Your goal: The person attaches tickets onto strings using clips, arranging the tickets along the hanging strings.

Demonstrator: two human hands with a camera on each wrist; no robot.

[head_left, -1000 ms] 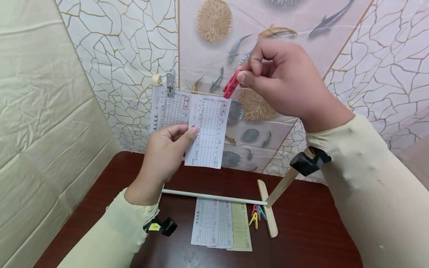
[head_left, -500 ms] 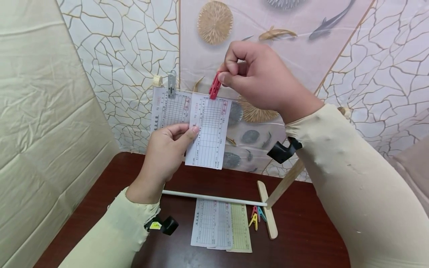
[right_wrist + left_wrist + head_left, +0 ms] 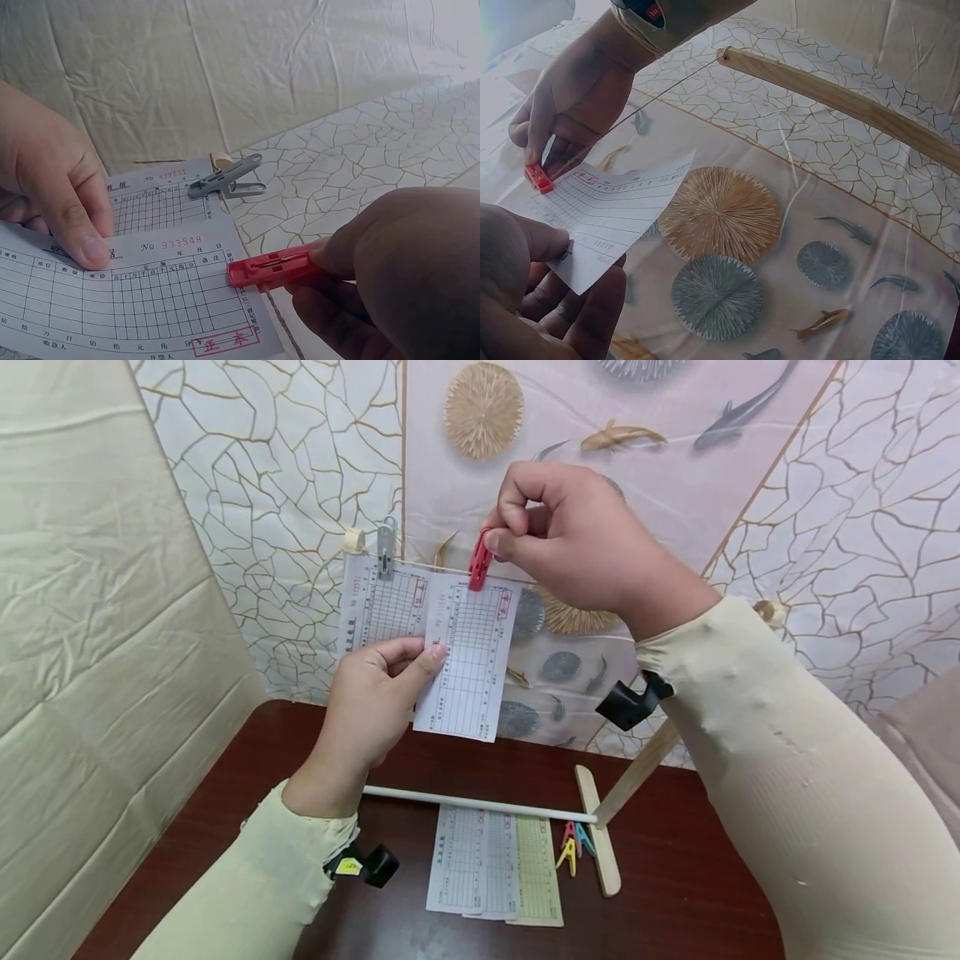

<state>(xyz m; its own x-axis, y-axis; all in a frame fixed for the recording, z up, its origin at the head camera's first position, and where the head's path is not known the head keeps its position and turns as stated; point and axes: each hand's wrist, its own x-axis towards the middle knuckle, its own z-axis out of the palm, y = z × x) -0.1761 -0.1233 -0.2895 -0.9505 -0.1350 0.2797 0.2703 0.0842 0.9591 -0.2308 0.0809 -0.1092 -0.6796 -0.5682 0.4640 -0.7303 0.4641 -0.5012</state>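
Note:
My left hand (image 3: 371, 718) pinches the left edge of a white receipt slip (image 3: 468, 685), thumb in front. Between the thumb and forefinger of my right hand (image 3: 592, 543) is a red clothespin (image 3: 478, 564). Its tip overlaps the slip's top edge, right at the string (image 3: 660, 94); the right wrist view shows the red clothespin (image 3: 274, 268) over the edge of the slip (image 3: 150, 289). Behind and to the left, a second receipt slip (image 3: 386, 610) hangs from the string under a grey clothespin (image 3: 386, 550).
On the dark red table (image 3: 697, 860) lie overlapping slips, white (image 3: 456, 860) and yellow-green (image 3: 536, 868). Several small coloured clothespins (image 3: 568, 856) lie beside the rack's wooden foot (image 3: 597, 835). A white rod (image 3: 480, 802) spans the base, and a wooden post (image 3: 637, 777) rises at right.
My right hand has moved left and slightly down, bringing the red clothespin from the slip's top right corner to the middle of its top edge. My left hand has stayed nearly still.

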